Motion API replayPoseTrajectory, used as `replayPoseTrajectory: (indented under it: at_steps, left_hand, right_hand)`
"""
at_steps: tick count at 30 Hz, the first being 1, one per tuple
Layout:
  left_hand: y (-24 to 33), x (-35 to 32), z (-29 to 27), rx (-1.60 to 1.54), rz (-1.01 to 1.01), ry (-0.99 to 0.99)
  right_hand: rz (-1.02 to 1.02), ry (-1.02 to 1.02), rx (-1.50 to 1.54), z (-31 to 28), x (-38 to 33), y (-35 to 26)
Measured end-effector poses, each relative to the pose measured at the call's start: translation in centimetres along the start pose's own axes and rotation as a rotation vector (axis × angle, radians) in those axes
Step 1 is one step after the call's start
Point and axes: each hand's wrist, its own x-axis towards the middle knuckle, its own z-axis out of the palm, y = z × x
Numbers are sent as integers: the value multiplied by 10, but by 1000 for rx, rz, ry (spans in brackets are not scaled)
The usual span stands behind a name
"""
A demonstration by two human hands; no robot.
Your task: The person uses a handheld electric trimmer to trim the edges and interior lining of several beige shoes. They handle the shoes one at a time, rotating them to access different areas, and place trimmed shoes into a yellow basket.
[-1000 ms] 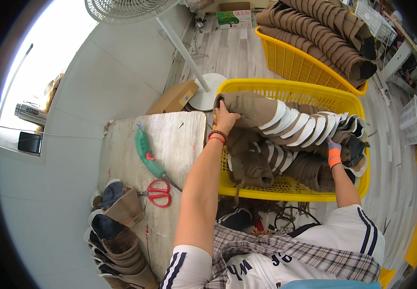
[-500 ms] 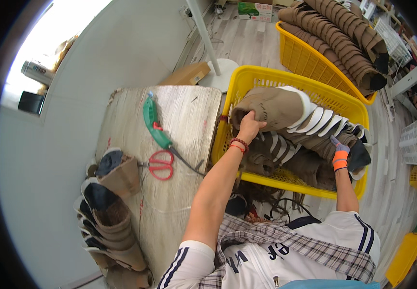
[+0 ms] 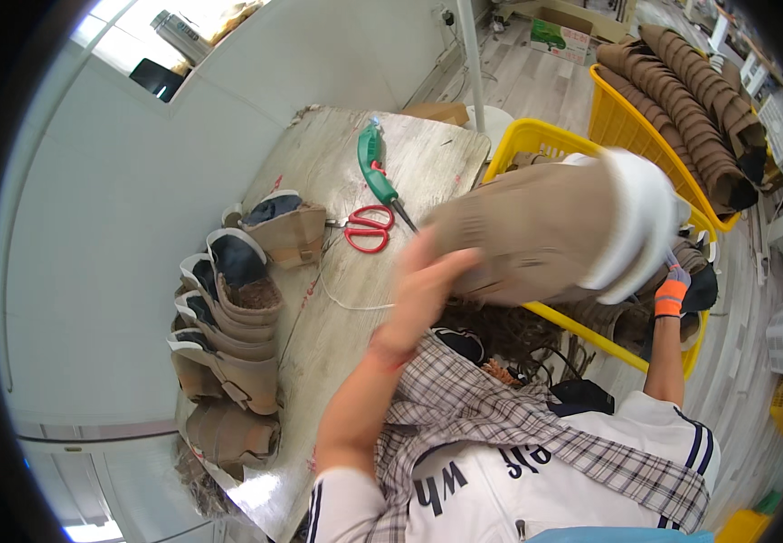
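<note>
My left hand [image 3: 432,281], blurred by motion, is closed on the near end of several nested brown boot uppers [image 3: 527,231] with white edges. They hang over the left part of the yellow basket [image 3: 554,134]. My right hand [image 3: 673,285], in a grey glove with an orange cuff, is at the basket's right end beside other stacked brown uppers [image 3: 694,262]; its fingers are mostly hidden. On the worktable [image 3: 310,154] to the left lie red-handled scissors [image 3: 369,229] and a green-handled tool [image 3: 379,172] with a dark, thin tip.
More brown uppers [image 3: 242,335] stand in a row along the table's left edge, with one upper [image 3: 287,231] near the scissors. A second yellow basket [image 3: 631,118] full of rolled brown pieces stands at the far right. A white pole [image 3: 473,63] rises behind the table.
My left hand has raised the uppers out of the basket and brought them nearer to me. My right hand stays by the stack at the basket's right end. The view has shifted left.
</note>
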Motion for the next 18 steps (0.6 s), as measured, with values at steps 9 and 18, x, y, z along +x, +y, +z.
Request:
replayPoseTrajectory:
  at_steps: [9, 18]
  left_hand:
    - [-26, -198, -238, -191, -328, 900]
    - [-29, -204, -163, 1227, 37, 1016]
  right_hand:
    - [-387, 14, 437, -51, -26, -38]
    - [-423, -500, 1073, -31, -88, -311]
